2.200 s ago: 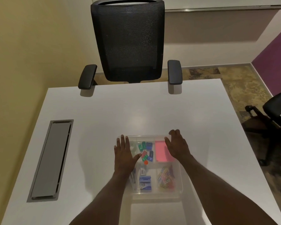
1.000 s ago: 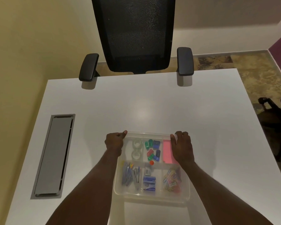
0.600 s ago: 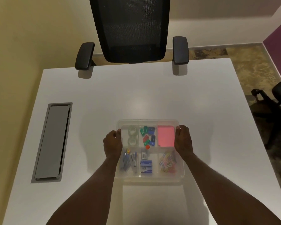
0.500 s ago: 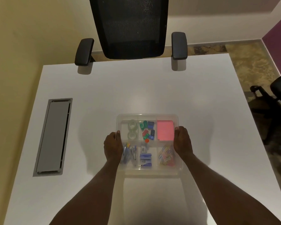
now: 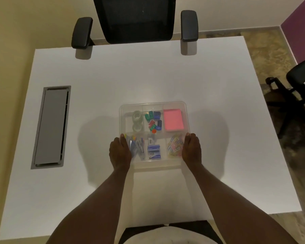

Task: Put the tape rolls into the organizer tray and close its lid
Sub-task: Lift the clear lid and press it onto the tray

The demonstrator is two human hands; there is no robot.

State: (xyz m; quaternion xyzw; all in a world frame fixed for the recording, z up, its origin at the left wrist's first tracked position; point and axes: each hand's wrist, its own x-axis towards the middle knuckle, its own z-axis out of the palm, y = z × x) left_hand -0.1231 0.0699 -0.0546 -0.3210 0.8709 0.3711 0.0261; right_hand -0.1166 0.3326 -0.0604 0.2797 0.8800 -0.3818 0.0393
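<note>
A clear plastic organizer tray (image 5: pixel 152 104) with its clear lid on top sits in the middle of the white table. Two clear tape rolls (image 5: pixel 137 120) lie in its far left compartment. My left hand (image 5: pixel 119 152) grips the tray's left edge near the front corner. My right hand (image 5: pixel 192 150) grips the right edge opposite. Other compartments hold coloured clips, a pink note pad (image 5: pixel 173 120), staples and paper clips.
A grey cable hatch (image 5: pixel 51 127) is set into the white table (image 5: pixel 218 85) at the left. A black office chair (image 5: pixel 136 18) stands at the far edge. Another black chair (image 5: pixel 296 88) is on the floor to the right.
My hands slid from the lid's top and far corners back along the tray's sides to its front half. The view tilted down, so the tray appears higher in the frame.
</note>
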